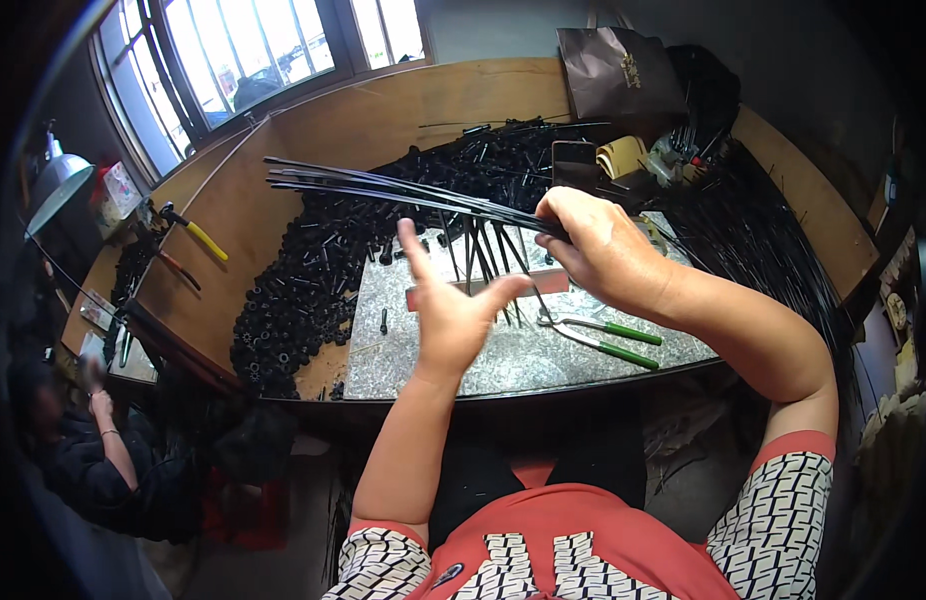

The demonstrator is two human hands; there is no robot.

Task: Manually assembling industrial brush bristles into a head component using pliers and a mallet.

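Note:
My right hand [613,250] grips one end of a bundle of long thin black rods [403,188]. Its fingers are wrapped round them, and the far ends point left over the bench. Below the bundle my left hand [453,325] is raised with thumb and fingers spread, holding nothing. Behind and beside that hand, several more black rods [480,255] slant down toward a reddish bar [551,283] on a speckled grey slab [393,370]; my left hand partly hides them. To the right on the slab lie pincers with green handles [623,340].
A large heap of small black parts [293,310] covers the bench's left and back. Many long black rods [773,240] lie at right. Wooden boards [463,90] edge the bench. A yellow-handled hammer [205,240] hangs at left. A brown paper bag [618,75] stands behind. Another person [113,450] sits lower left.

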